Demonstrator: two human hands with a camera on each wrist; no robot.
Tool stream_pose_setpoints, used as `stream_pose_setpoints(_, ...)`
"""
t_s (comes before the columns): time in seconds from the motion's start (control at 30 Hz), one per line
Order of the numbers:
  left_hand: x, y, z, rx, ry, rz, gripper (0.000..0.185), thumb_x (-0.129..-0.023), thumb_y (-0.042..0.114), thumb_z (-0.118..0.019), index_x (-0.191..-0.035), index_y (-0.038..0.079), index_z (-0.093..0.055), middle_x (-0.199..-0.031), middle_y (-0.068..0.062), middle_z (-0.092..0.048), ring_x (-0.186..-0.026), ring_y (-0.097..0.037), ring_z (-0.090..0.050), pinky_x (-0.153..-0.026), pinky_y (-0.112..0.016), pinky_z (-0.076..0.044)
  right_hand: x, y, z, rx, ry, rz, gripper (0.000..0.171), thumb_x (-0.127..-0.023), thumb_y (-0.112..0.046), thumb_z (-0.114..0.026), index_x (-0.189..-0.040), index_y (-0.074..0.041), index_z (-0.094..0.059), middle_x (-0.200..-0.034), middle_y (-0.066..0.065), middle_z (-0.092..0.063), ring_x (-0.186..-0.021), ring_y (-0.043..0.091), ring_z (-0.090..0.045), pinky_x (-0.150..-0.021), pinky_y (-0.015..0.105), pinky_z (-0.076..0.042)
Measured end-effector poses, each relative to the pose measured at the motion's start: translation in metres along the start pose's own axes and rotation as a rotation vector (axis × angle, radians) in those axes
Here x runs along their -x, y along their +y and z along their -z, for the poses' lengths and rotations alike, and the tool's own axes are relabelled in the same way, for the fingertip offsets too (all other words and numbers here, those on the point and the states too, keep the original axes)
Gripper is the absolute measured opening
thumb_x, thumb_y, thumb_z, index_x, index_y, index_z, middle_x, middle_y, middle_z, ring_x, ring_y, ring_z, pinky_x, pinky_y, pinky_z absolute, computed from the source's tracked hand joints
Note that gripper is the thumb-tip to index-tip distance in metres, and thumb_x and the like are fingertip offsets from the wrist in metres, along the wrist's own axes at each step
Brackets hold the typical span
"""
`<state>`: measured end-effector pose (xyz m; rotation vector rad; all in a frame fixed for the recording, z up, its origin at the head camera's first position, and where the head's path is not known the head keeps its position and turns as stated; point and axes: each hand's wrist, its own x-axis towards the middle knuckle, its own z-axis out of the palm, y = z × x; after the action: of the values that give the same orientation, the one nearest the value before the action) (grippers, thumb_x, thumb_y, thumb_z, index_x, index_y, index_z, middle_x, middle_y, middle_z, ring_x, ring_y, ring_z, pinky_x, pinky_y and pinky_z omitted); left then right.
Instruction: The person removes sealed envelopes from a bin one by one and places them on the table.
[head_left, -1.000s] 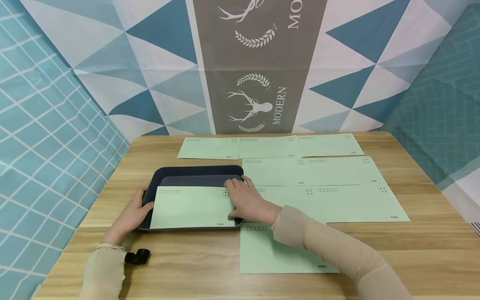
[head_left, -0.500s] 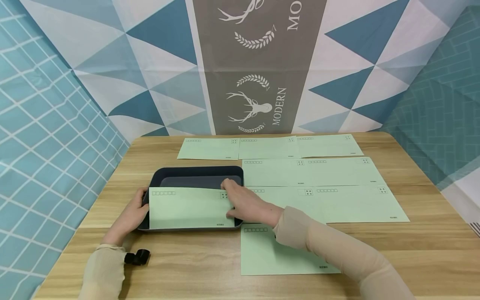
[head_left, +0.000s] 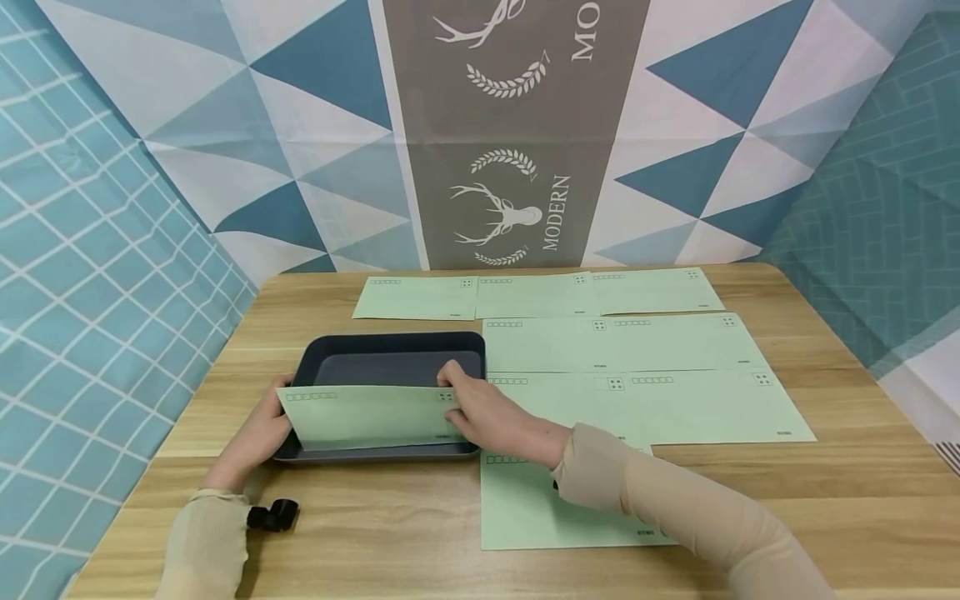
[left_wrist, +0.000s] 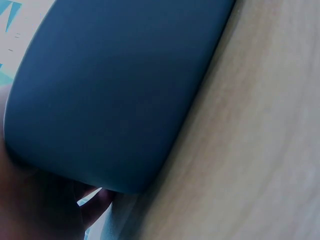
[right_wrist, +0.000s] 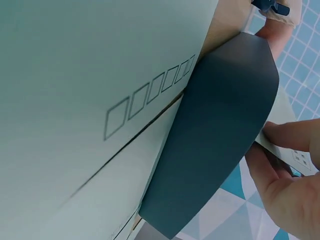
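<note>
A dark navy tray [head_left: 390,367] sits on the wooden table, left of centre. My left hand [head_left: 258,433] grips its left end; in the left wrist view the tray's outer wall [left_wrist: 115,90] fills much of the picture, with fingers [left_wrist: 97,207] at its lower corner. With my right hand [head_left: 495,412] I pinch a pale green envelope [head_left: 367,421] by its right end. The envelope leans steeply up inside the tray, its lower edge near the front wall. From the right wrist, thumb and fingers [right_wrist: 290,135] show on either side of the paper, beyond the tray's wall [right_wrist: 220,125].
Several more pale green envelopes lie flat in rows behind and to the right of the tray, one [head_left: 420,297] in the back row and one [head_left: 570,517] under my right forearm. A small black clip-like piece [head_left: 273,515] is at my left wrist. A patterned cloth [head_left: 510,125] hangs behind the table.
The envelope in the tray has slid left, then tilted up from lying nearly flat, uncovering more of the tray floor. My right hand has shifted slightly left with it; the left hand keeps its place.
</note>
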<state>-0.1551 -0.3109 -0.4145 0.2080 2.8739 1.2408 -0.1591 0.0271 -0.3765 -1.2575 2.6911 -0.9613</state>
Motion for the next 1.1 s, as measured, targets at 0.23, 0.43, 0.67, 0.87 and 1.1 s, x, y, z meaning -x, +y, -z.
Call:
stream_pose_setpoints(0.23,0.001,-0.001,0.000,-0.004,0.007,-0.036,0.053,-0.096,0.019,-0.043,-0.132,-0.013,-0.023,-0.128,-0.035,-0.034,-0.119,-0.046,-0.033,-0.096,-0.043,-0.030,0.004,-0.002,0.002,-0.081,0.095,-0.005,0.039,-0.090,-0.009,-0.055,-0.122,-0.005,-0.032,-0.053,-0.003,-0.038,-0.039,0.005,-0.030,-0.044,0.017,-0.031)
stream_pose_setpoints(0.43,0.003,-0.002,-0.001,-0.003,0.049,-0.110,0.050,-0.091,0.012,-0.050,-0.127,-0.016,-0.028,-0.123,-0.034,-0.038,-0.112,-0.042,-0.038,-0.082,-0.005,-0.023,0.007,-0.004,0.002,-0.198,0.192,0.040,0.036,-0.090,-0.010,-0.056,-0.124,-0.006,-0.045,-0.069,0.002,-0.052,-0.051,0.004,-0.043,-0.051,0.015,-0.036)
stream_pose_setpoints(0.67,0.003,0.001,0.000,-0.017,0.039,-0.104,0.051,-0.093,0.013,-0.047,-0.127,-0.017,-0.025,-0.123,-0.036,-0.036,-0.111,-0.044,-0.037,-0.090,-0.033,-0.030,0.011,-0.004,0.001,-0.259,0.331,0.097,0.013,-0.088,-0.007,-0.058,-0.101,-0.008,-0.059,-0.066,-0.003,-0.048,-0.051,0.003,-0.036,-0.048,0.016,-0.034)
stream_pose_setpoints(0.87,0.000,0.003,0.000,-0.032,-0.001,-0.023,0.049,-0.097,0.016,-0.039,-0.130,-0.015,-0.022,-0.128,-0.037,-0.031,-0.119,-0.048,-0.031,-0.093,-0.056,-0.029,0.015,-0.006,0.006,-0.334,0.407,0.085,0.016,-0.092,-0.008,-0.051,-0.106,-0.010,-0.059,-0.059,-0.003,-0.041,-0.045,0.003,-0.031,-0.044,0.017,-0.030)
stream_pose_setpoints(1.1,-0.001,0.001,0.001,-0.013,-0.048,0.013,0.049,-0.095,0.006,-0.040,-0.135,-0.010,-0.017,-0.139,-0.037,-0.016,-0.129,-0.053,-0.013,-0.099,-0.065,-0.017,0.024,-0.020,0.023,-0.430,0.516,0.038,0.017,-0.093,0.003,-0.043,-0.108,0.001,-0.052,-0.055,0.000,-0.033,-0.043,0.004,-0.026,-0.043,0.019,-0.026)
